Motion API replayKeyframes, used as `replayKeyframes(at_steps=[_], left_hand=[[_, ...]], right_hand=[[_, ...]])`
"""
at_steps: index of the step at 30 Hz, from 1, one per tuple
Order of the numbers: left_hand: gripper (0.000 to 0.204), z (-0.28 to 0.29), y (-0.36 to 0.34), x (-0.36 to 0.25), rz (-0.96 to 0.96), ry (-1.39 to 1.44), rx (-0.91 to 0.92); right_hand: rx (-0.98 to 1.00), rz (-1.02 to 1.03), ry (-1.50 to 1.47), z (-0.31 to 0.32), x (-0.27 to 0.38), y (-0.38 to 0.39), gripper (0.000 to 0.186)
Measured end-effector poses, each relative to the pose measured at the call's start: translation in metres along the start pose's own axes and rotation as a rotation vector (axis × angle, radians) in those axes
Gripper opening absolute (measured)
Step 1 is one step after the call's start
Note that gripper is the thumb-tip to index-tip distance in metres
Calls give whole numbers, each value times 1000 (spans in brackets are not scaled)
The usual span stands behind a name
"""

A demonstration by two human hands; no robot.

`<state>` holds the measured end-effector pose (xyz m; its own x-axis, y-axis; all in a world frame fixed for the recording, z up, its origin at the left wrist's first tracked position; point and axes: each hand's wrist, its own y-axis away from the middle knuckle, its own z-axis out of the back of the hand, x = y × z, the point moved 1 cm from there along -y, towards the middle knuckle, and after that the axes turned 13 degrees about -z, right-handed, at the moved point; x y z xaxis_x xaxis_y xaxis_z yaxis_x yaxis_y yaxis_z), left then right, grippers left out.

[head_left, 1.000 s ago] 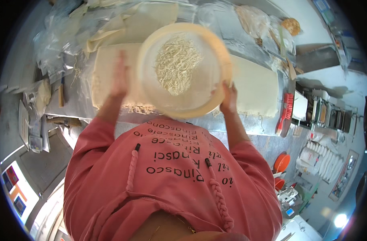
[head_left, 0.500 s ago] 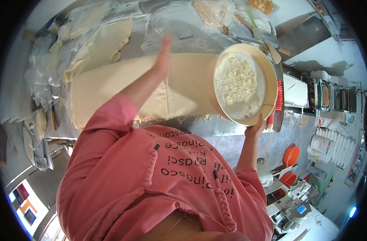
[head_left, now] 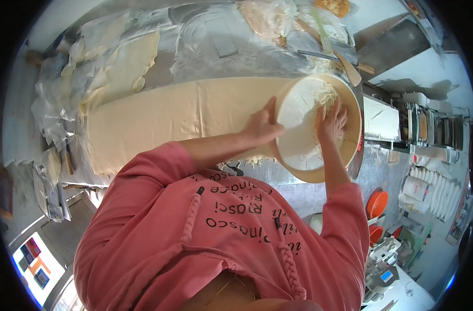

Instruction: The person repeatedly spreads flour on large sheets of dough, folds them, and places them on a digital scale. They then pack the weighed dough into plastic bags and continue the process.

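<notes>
A round sieve (head_left: 298,150) with a pale, deep rim is tipped over the right end of a long sheet of dough (head_left: 158,116). My left hand (head_left: 263,124) grips the sieve's left side, its thumb reaching over the rim. Inside it, my right hand (head_left: 332,123) lies with spread fingers against pale dough scraps (head_left: 325,95), which are bunched at the far right of the mesh. Part of the scraps is hidden under that hand. White powder coats the bare part of the mesh.
Folded dough (head_left: 125,67) and plastic sheeting (head_left: 52,93) lie at the far left. Beyond the sieve are a wooden spatula (head_left: 349,70), a green-handled tool (head_left: 322,33) and a plastic bag (head_left: 267,18). A machine (head_left: 420,124) stands at the right, with orange bowls (head_left: 376,203) lower down.
My left hand has come down from above the dough sheet onto the sieve's rim. My right hand has left the near rim and moved inside, where the scraps are now pushed to the far right.
</notes>
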<state>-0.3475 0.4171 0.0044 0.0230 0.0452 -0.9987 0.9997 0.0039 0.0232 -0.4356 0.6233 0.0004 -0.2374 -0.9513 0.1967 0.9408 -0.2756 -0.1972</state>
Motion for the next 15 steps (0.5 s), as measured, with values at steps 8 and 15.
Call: replayKeyframes(at_steps=[8, 15], left_hand=[[66, 38, -5, 19, 54, -4, -133], [57, 79, -37, 26, 23, 258, -127]], right_hand=[[497, 1017, 136, 27, 64, 33, 54], [552, 792, 58, 39, 114, -8, 57]])
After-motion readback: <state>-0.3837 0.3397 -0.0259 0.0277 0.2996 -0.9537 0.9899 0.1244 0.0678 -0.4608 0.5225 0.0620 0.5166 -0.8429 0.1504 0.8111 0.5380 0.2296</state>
